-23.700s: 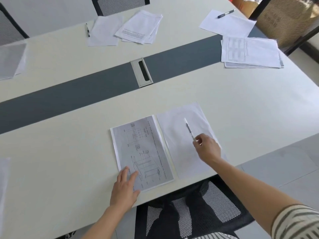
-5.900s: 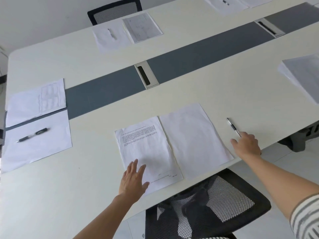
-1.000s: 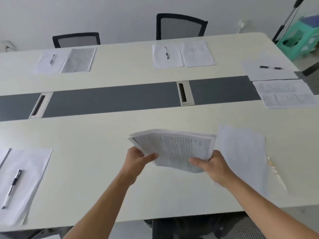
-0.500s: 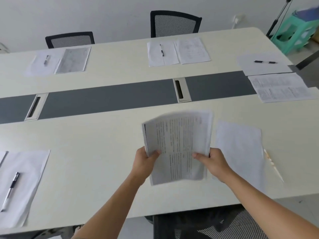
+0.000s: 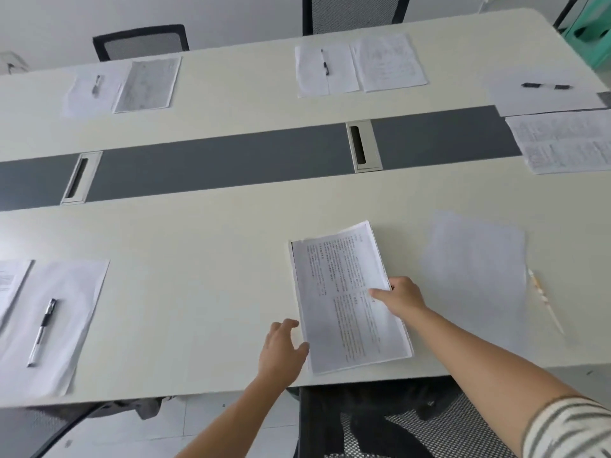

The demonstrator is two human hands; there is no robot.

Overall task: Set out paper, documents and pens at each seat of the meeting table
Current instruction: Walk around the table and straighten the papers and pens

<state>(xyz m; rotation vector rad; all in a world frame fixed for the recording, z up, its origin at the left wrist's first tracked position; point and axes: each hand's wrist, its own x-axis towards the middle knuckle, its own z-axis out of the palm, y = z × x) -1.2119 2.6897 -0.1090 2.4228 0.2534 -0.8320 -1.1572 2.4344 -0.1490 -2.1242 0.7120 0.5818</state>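
The printed document (image 5: pixel 344 292) lies on the meeting table (image 5: pixel 198 259) near its front edge, pinched at its right side by the right hand (image 5: pixel 401 297), thumb on top. The left hand (image 5: pixel 281 347), fingers relaxed, holds nothing and sits against the document's lower left edge. Right of the pinch lies a blank sheet (image 5: pixel 476 269), with a pen (image 5: pixel 545 302) at its far side

table (image 5: pixel 198 292) cream | centre strip (image 5: pixel 231 160) dark grey | document (image 5: pixel 344 292) white, black print | sleeve (image 5: pixel 572 431) grey-white striped | chair (image 5: pixel 142 41) black mesh
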